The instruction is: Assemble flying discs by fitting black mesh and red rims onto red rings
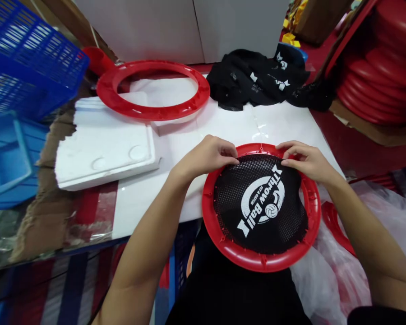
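Note:
A red plastic ring (238, 255) rests partly on the table's near edge and partly over my lap. Black mesh fabric (230, 198) with a white "Throw Ball" print lies across its opening. My left hand (219, 153) pinches the mesh's upper left edge against the ring. At the upper right edge, my right hand (299, 158) pinches the mesh between thumb and fingers. Along the lower and left sides the mesh meets the ring's inner pegs, while a gap shows at the right, below my right hand.
Another red ring (152, 113) leans on a white foam block (104, 149) on the white table (230, 122). Black mesh pieces (257, 81) are heaped at the back. Red rings (375, 90) are stacked in a carton at right. Blue baskets (30, 58) stand left.

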### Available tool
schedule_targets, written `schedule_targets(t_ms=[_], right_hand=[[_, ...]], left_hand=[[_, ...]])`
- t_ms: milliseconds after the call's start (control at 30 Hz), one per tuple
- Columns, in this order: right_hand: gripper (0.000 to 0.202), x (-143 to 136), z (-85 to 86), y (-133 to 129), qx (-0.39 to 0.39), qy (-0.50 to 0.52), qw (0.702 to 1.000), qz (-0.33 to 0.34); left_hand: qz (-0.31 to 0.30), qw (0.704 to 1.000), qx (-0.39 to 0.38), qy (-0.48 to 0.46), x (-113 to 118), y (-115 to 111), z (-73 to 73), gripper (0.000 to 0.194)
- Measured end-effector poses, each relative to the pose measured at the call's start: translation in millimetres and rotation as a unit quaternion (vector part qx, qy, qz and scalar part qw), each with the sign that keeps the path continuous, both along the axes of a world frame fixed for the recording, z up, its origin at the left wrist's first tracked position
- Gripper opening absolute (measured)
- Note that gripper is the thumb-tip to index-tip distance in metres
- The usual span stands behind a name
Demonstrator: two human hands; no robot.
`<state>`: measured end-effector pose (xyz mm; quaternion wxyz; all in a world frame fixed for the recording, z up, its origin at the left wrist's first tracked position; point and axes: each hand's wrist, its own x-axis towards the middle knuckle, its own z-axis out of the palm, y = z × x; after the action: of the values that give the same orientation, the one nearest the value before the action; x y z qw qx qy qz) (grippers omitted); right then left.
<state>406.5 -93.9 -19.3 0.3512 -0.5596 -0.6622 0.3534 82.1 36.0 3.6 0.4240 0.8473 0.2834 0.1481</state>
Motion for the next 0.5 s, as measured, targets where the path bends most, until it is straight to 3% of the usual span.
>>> schedule_targets(t_ms=[100, 233, 500], right_hand=[[0.02, 2.8, -2.2, 0.9, -0.017, 0.016, 1.0, -0.014], [0.023, 11.7, -0.1, 2.5, -0.037, 0.026, 0.998, 0.035], [0.028, 14.7, 10.1, 10.8, -0.04, -0.038, 0.994, 0.09]], left_hand=[[0.018, 0.999, -0.038, -0.01, 1.7, 1.5, -5.2, 0.012], [0.017, 0.999, -0.036, -0.019, 4.0, 3.3, -12.8, 0.015], [-0.004, 0.996, 0.086, 0.01, 3.1, 6.2, -17.9, 0.019]])
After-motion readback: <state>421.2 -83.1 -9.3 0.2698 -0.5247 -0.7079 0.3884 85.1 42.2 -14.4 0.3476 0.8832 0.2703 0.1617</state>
